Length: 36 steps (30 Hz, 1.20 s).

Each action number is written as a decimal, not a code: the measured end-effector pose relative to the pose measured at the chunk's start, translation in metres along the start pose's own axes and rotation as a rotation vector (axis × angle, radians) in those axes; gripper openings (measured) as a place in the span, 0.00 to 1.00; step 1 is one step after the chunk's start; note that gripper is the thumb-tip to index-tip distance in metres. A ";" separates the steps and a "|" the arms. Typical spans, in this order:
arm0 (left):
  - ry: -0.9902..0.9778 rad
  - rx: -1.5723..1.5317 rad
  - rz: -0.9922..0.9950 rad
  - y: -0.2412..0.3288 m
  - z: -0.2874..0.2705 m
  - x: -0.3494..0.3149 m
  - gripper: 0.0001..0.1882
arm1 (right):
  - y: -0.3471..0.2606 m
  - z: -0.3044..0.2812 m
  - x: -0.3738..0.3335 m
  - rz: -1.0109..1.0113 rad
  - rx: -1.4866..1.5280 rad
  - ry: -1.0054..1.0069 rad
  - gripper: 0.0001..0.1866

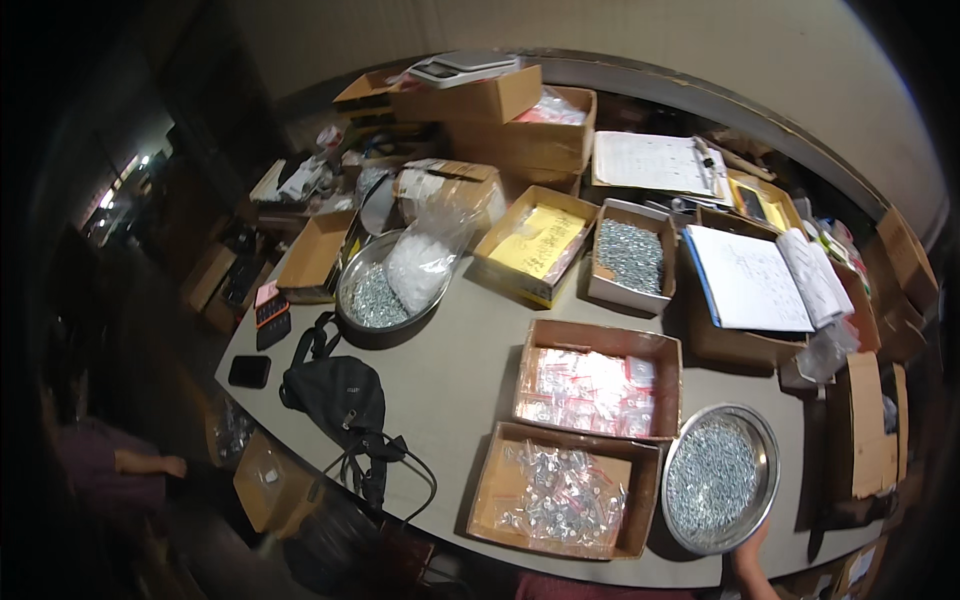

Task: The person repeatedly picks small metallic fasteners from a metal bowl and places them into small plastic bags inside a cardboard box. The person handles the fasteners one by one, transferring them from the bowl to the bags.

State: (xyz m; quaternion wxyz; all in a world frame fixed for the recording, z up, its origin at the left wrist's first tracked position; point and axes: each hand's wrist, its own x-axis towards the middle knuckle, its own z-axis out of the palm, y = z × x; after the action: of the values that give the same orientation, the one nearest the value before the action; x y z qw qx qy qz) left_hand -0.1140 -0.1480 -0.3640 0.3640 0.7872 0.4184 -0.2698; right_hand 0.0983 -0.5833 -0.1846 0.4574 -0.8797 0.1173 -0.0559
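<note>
My right hand (750,556) is at the near rim of a round steel bowl (770,440), at the table's right front. Its fingers close on the bowl's edge and are partly hidden beneath it. Many small silvery screws (712,480) fill the bowl. Left of it sits an open cardboard box (487,487) holding small clear plastic bags with metal parts (565,500). Just behind that stands another box (672,385) with red-edged clear bags (590,385). My left hand is out of the picture.
On the left lie a black bag (335,395), a black phone-like case (249,371) and a calculator (271,312). Behind them stands a second metal bowl (390,333). Boxes, a notebook (752,280) and a scale (465,66) line the back. Another person's arm (145,463) shows far left.
</note>
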 end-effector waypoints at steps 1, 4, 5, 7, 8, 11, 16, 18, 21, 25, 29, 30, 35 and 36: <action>0.003 -0.015 -0.008 0.003 -0.002 0.000 0.12 | 0.000 0.002 0.001 0.008 -0.003 -0.017 0.21; 0.010 -0.034 -0.033 0.010 -0.006 0.004 0.12 | -0.004 0.007 0.008 0.003 -0.011 -0.028 0.21; 0.012 -0.036 -0.037 0.013 -0.008 0.006 0.12 | -0.007 0.007 0.010 0.002 -0.017 -0.032 0.21; 0.007 -0.026 -0.048 0.019 -0.008 0.008 0.12 | -0.011 0.007 0.013 0.003 -0.026 -0.039 0.21; 0.007 -0.019 -0.048 0.022 -0.010 0.013 0.11 | -0.012 0.007 0.013 0.005 -0.027 -0.043 0.21; 0.000 0.010 -0.045 0.030 -0.018 0.024 0.11 | -0.012 0.004 0.005 0.031 -0.035 -0.048 0.21; -0.006 0.044 -0.041 0.042 -0.020 0.039 0.11 | -0.013 -0.002 -0.004 0.070 -0.050 -0.063 0.21; -0.006 0.054 -0.033 0.044 -0.020 0.045 0.11 | -0.012 -0.008 -0.006 0.067 -0.055 -0.064 0.21; -0.005 0.069 -0.014 0.041 -0.017 0.052 0.10 | -0.005 -0.012 -0.014 0.054 -0.057 -0.069 0.21; -0.014 0.083 0.014 0.027 -0.013 0.056 0.10 | 0.001 -0.022 -0.019 -0.023 -0.044 -0.049 0.21; 0.037 0.052 0.067 0.009 -0.006 0.058 0.10 | 0.012 -0.026 -0.008 -0.158 0.000 -0.031 0.21; 0.049 0.051 0.086 0.003 -0.005 0.057 0.09 | 0.017 -0.027 -0.009 -0.189 0.009 -0.009 0.21; 0.082 0.093 0.233 -0.019 -0.008 0.073 0.09 | 0.020 -0.003 -0.014 -0.313 -0.019 0.221 0.20; 0.084 0.097 0.258 -0.023 -0.007 0.075 0.09 | 0.007 0.001 -0.012 -0.333 -0.017 0.223 0.19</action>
State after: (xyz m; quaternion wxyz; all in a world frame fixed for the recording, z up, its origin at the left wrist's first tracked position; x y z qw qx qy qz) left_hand -0.0953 -0.0989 -0.4224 0.3392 0.8617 0.3152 -0.2076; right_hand 0.0863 -0.5834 -0.1907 0.4184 -0.8792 0.0203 -0.2268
